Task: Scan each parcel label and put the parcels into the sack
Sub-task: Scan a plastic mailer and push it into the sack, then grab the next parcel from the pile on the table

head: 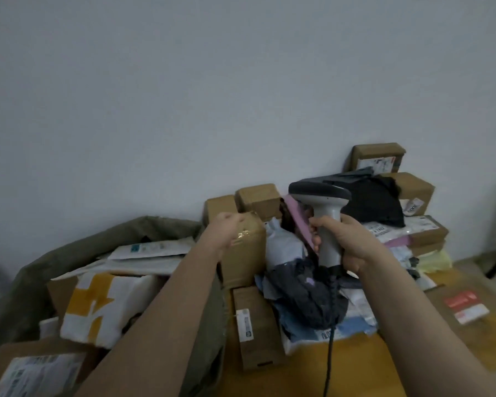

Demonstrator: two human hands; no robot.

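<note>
Wall [184, 110] behind; left hand [226, 229] grips top of parcel [245, 253], right hand [347, 242] clasps scanner [324, 202] alongside

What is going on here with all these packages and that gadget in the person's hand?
A person is sorting parcels. Their right hand grips a corded barcode scanner by its handle, above the pile of parcels on the table. Their left hand is curled round the top corner of a taped brown box at the edge of that pile, apparently taking hold of it. On the left, the olive sack already holds several parcels.
</note>
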